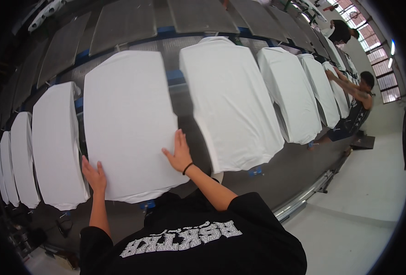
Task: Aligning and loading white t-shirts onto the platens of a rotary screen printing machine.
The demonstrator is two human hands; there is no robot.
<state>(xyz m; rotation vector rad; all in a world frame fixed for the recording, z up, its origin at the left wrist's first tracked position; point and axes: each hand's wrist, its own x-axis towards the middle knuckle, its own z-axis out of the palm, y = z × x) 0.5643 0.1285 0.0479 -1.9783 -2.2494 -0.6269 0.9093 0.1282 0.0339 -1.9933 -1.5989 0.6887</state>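
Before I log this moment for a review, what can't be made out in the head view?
- Board under the white garment: hidden by the cloth draped over it.
- Left hand: its fingertips curl round the garment's edge, out of sight.
- Right hand: palm is face down, so contact underneath is hidden.
- Co-worker at far right: too small to see the grip.
- Far-left garments: squeezed by the fisheye rim.

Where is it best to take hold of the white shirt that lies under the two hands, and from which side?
Probably the near hem of the white shirt, approached from the person's side: that edge overhangs the board, and the left hand and right hand already lie flat at its two near corners.
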